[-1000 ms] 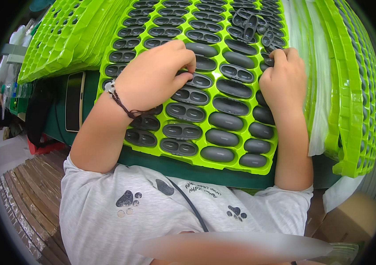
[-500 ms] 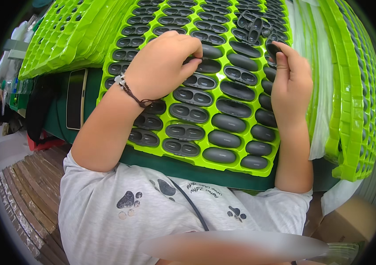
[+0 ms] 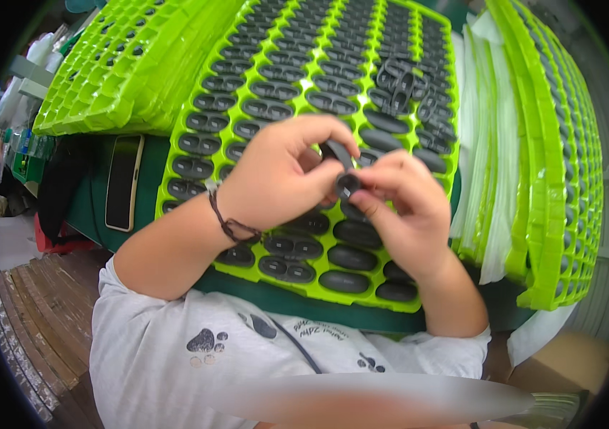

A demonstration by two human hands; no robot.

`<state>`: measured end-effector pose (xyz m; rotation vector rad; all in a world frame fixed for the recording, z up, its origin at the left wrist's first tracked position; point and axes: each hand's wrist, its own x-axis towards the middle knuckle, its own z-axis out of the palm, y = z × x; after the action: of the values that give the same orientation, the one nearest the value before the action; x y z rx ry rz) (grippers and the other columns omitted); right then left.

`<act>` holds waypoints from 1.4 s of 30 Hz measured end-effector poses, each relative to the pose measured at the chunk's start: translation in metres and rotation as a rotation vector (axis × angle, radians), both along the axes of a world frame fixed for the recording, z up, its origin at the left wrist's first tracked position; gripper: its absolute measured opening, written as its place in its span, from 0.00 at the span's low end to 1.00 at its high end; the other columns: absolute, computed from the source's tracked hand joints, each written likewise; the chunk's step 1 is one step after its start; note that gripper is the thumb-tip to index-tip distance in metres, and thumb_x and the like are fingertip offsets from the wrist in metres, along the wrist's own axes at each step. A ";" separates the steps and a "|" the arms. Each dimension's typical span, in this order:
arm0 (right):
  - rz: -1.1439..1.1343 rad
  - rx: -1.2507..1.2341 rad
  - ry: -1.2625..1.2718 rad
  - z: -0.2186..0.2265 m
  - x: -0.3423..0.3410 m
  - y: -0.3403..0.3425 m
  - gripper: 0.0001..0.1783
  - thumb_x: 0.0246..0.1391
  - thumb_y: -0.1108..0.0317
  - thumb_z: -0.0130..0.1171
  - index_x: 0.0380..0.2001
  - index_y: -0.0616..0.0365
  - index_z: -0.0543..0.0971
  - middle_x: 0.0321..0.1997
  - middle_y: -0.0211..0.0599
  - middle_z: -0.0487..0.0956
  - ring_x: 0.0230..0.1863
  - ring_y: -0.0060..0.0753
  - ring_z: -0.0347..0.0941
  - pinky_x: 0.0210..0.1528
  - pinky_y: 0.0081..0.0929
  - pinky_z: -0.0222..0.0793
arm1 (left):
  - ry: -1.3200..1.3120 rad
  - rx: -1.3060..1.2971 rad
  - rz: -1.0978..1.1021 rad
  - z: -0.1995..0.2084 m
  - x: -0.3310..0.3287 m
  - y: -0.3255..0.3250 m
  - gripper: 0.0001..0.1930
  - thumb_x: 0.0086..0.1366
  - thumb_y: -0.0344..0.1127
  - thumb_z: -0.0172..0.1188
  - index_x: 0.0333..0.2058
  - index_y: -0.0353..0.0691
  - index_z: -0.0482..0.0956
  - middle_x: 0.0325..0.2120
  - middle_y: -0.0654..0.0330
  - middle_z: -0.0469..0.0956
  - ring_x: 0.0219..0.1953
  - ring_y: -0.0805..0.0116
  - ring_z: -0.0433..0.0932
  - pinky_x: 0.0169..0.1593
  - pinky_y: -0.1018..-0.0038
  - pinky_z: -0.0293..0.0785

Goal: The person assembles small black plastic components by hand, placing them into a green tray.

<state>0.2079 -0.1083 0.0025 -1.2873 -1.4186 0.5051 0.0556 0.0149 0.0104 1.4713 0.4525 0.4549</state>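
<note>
My left hand (image 3: pixel 276 171) and my right hand (image 3: pixel 411 211) meet over a bright green moulded tray (image 3: pixel 311 290). Between the fingertips of the left hand is a dark grey curved earbud-case shell (image 3: pixel 338 154). The thumb and fingers of my right hand pinch a dark piece (image 3: pixel 348 186) with a round hollow end, pressed against the shell; whether the two are joined, I cannot tell. Rows of dark case parts fill the tray: two-hollow inserts (image 3: pixel 293 244) and smooth oval shells (image 3: pixel 352 257). A heap of loose inserts (image 3: pixel 401 86) lies on the far right part.
Stacked green trays (image 3: pixel 125 79) rise at the far left, and another stack of filled trays (image 3: pixel 547 164) stands at the right beside white sheets (image 3: pixel 472 143). A phone (image 3: pixel 124 182) lies on the dark green table (image 3: pixel 93 168) to the left.
My right hand has come left from the tray's right side with its dark piece. My left hand has moved nearer and right, lifting a shell out of the rows to meet it.
</note>
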 end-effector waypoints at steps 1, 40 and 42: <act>-0.030 0.011 -0.071 0.001 0.000 -0.001 0.15 0.43 0.84 0.67 0.37 0.61 0.81 0.30 0.36 0.75 0.29 0.28 0.74 0.30 0.21 0.72 | 0.000 -0.020 0.010 -0.001 0.001 -0.002 0.11 0.61 0.21 0.52 0.42 0.34 0.77 0.34 0.60 0.76 0.25 0.78 0.79 0.27 0.82 0.75; -0.270 0.175 -0.386 -0.016 0.004 0.005 0.08 0.45 0.85 0.62 0.30 0.66 0.74 0.25 0.42 0.70 0.23 0.41 0.68 0.23 0.31 0.66 | -0.072 -0.028 -0.120 -0.014 0.012 -0.010 0.12 0.71 0.27 0.47 0.50 0.31 0.70 0.43 0.57 0.77 0.41 0.75 0.80 0.46 0.79 0.80; -0.273 0.168 -0.393 -0.016 0.004 0.005 0.08 0.45 0.85 0.61 0.29 0.66 0.73 0.25 0.42 0.69 0.23 0.42 0.68 0.23 0.33 0.66 | -0.062 -0.019 -0.114 -0.013 0.012 -0.011 0.11 0.71 0.26 0.47 0.50 0.31 0.70 0.43 0.57 0.77 0.41 0.74 0.80 0.45 0.78 0.81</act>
<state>0.2118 -0.1036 -0.0138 -1.4658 -1.5331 -0.0557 0.0675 0.0035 -0.0023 1.4524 0.3211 0.4040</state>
